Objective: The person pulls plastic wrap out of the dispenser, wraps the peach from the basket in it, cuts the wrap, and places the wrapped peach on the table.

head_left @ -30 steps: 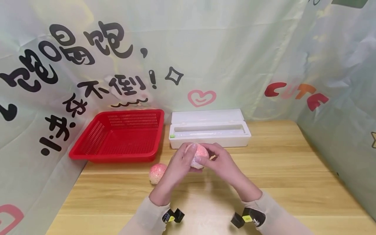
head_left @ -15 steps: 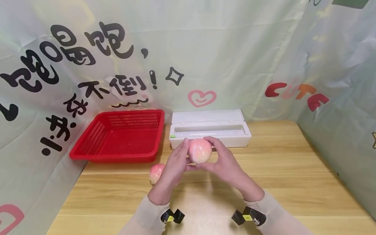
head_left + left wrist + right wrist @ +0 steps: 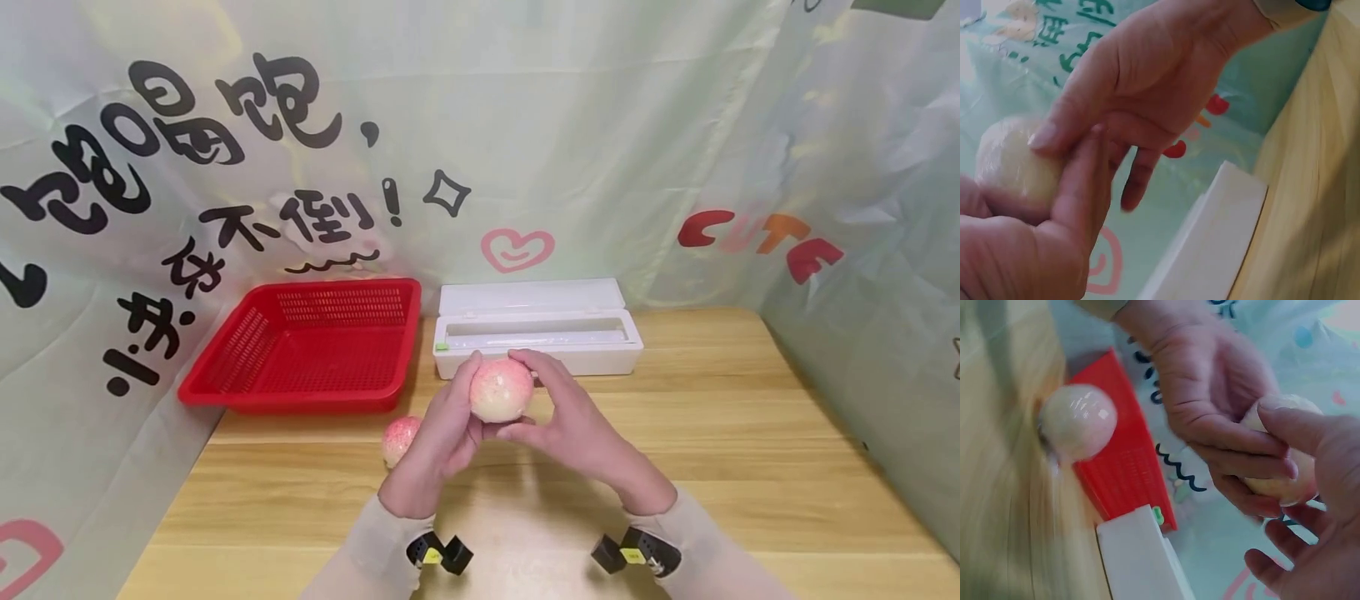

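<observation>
A pink and cream peach (image 3: 502, 390) is held up in front of me between both hands. Shiny clear film seems to cover it in the left wrist view. My left hand (image 3: 452, 427) grips its left side and underside, with fingers curled round it in the right wrist view. My right hand (image 3: 576, 429) holds it from the right, index finger near the top and thumb low. On the table, partly behind the left forearm, lies a second peach (image 3: 400, 440); it looks glossy in the right wrist view.
A red plastic basket (image 3: 393, 400) stands at the back left. Beside it is a white cling film dispenser (image 3: 540, 364), lid raised, with a roll inside and a green slider (image 3: 442, 347) at its left end. A printed cloth (image 3: 600, 167) hangs behind the table.
Both hands have turned the peach over, and its cream side now faces me. The right thumb has moved from its front to below it. The second peach has not moved.
</observation>
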`<move>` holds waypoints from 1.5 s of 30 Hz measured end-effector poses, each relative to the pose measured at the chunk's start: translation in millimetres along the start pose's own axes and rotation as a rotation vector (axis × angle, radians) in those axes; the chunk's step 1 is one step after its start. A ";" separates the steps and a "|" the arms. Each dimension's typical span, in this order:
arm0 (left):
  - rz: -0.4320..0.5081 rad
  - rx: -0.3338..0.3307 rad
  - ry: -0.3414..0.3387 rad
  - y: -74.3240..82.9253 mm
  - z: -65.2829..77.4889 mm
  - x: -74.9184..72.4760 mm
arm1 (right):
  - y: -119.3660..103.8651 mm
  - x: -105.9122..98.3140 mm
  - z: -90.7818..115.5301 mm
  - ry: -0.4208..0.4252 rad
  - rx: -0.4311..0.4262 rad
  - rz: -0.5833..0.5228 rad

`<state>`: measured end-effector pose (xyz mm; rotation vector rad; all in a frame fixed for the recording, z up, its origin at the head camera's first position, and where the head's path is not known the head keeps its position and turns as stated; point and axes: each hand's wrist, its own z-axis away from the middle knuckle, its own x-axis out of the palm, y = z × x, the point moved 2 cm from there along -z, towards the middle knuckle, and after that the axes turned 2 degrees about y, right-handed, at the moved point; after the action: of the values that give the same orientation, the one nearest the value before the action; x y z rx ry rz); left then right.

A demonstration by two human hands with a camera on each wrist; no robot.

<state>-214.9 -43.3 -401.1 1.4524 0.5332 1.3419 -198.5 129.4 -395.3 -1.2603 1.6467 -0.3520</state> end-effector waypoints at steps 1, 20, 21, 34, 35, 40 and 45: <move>0.020 -0.019 -0.025 -0.2 -0.1 -0.3 | -0.5 -1.7 -0.1 -0.017 0.030 -0.041; -0.374 0.212 -0.086 18.9 6.8 -14.3 | 13.6 -24.3 -6.1 -0.014 0.182 -0.301; -0.363 0.214 -0.084 18.5 6.5 -13.9 | 13.6 -25.0 -6.1 -0.014 0.183 -0.302; -0.194 0.161 -0.110 9.8 2.7 -9.9 | 10.0 -30.2 -5.7 0.008 -0.073 0.011; -0.198 0.160 -0.111 9.5 2.8 -9.4 | 10.2 -31.0 -5.4 0.007 -0.074 0.009; -0.252 0.151 -0.098 10.6 3.8 -8.3 | 13.3 -35.6 -5.0 -0.046 0.035 -0.124; -0.263 0.144 -0.111 12.4 4.8 -9.4 | 16.8 -37.7 -5.1 -0.038 0.024 -0.156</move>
<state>-216.9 -57.6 -393.7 1.5050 0.7329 1.0276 -213.4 166.9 -385.2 -1.3731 1.5121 -0.4397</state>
